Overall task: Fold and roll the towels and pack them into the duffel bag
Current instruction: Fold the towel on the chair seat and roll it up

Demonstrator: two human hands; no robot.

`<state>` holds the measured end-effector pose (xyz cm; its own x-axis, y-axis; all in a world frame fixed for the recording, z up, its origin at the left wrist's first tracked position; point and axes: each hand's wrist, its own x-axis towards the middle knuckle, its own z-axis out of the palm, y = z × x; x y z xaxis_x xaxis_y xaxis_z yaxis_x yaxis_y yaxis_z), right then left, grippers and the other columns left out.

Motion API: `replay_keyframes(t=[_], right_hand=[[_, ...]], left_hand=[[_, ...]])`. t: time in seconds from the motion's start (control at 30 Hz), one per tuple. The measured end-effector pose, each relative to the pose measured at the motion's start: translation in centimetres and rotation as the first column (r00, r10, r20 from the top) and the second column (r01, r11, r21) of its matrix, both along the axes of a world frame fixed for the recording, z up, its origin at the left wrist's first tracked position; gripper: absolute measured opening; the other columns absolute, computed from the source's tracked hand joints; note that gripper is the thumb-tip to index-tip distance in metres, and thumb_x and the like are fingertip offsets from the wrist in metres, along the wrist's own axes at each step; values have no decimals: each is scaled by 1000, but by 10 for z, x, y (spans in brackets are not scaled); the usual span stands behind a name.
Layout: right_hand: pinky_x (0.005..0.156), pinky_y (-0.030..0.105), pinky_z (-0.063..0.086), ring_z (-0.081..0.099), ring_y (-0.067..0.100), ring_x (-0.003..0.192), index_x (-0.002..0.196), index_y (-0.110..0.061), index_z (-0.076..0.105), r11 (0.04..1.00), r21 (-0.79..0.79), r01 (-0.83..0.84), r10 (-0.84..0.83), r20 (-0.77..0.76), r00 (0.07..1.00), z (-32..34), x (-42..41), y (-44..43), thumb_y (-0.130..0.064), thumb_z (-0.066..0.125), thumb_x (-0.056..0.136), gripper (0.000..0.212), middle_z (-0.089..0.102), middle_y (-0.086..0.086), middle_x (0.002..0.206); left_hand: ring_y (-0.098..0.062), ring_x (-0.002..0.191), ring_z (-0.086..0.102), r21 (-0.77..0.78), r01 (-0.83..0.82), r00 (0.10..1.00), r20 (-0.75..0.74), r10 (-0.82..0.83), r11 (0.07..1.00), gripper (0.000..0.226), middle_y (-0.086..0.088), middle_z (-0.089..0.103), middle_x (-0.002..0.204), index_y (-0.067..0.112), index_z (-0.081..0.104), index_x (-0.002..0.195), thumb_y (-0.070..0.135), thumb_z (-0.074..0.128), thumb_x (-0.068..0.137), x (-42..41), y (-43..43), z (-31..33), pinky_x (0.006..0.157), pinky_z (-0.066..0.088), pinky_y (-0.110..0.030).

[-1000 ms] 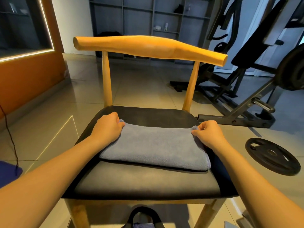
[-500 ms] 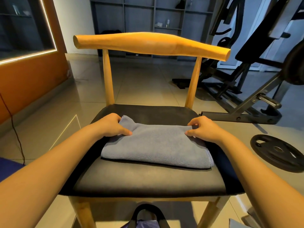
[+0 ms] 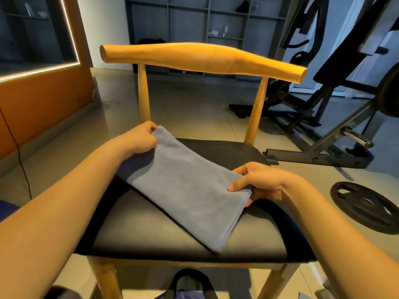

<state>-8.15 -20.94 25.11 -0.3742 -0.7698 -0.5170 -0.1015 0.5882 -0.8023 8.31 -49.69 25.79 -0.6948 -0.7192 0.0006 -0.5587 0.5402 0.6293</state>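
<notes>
The folded grey towel (image 3: 185,190) lies aslant on the chair (image 3: 151,229) seat, its long axis running far-left to near-right. The left hand (image 3: 138,140) pinches the far-left corner, held above the seat. The right hand (image 3: 263,184) has its grip pinched on the right end, thumb on top.

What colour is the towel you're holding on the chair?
The towel is plain grey-blue, with no pattern. The head view shows it best.
</notes>
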Motion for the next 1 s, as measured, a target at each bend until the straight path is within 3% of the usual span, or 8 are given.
replay_keyframes(t=[0.1,0.2,0.3,0.47,0.6,0.7,0.8,1.0], right_hand=[[57,28,60,68,22,71,114,2,67,999,14,-44,42,134,990,-1,12,7,-11,69,94,24,73,16,95],[54,29,59,70,26,68,118,3,64,997,38,60,-64,108,992,-10,17,14,-16,64,98,27,74,19,90],[53,28,58,72,25,66,117,1,66,989,28,144,-145,41,989,-12,19,21,-18,65,99,27,76,20,91],[47,29,54,64,20,52,125,-4,55,979,-81,187,-195,-103,975,-12,31,28,-13,69,96,34,72,13,71],[43,24,47,59,15,46,150,-27,39,966,-181,187,-225,-222,949,-17,39,31,-12,67,98,61,69,6,61],[42,23,45,56,13,45,146,-28,49,967,-198,161,-209,-256,944,-20,45,33,-13,59,102,48,64,5,60],[42,23,42,54,12,46,129,-21,65,948,-221,227,-265,-161,951,-20,47,35,-12,55,104,28,64,5,61],[39,16,44,54,10,46,105,0,74,886,-193,422,-362,283,888,-12,56,36,-7,58,100,18,69,12,72]], left_hand=[[-35,114,59,-252,1,982,-182,-48,968,51,-12,58,134,28,41,141,10,57,96,-33,23,0,89,49,-45],[-36,120,53,-499,24,991,-103,-86,867,61,-14,51,136,23,37,149,19,65,95,-55,52,-14,96,46,-47],[-26,108,59,-348,256,966,47,-256,902,42,-5,58,124,23,57,131,32,71,92,-50,70,-23,92,51,-41],[-10,63,57,-54,575,817,-18,-576,816,19,7,62,66,20,67,81,33,81,85,-7,116,-26,67,51,-37],[-7,61,51,-7,662,746,109,-657,750,35,3,61,70,23,64,83,53,81,80,32,146,-31,62,46,-34],[-9,67,52,-133,645,763,168,-624,753,47,7,59,76,32,57,87,73,75,72,53,161,-31,62,45,-32],[-8,77,51,-346,645,763,238,-601,681,49,13,55,85,33,50,90,74,73,74,70,172,-37,64,47,-28],[-9,79,50,-534,515,829,110,-549,670,41,13,54,88,31,49,95,65,69,81,83,176,-57,70,49,-33]])
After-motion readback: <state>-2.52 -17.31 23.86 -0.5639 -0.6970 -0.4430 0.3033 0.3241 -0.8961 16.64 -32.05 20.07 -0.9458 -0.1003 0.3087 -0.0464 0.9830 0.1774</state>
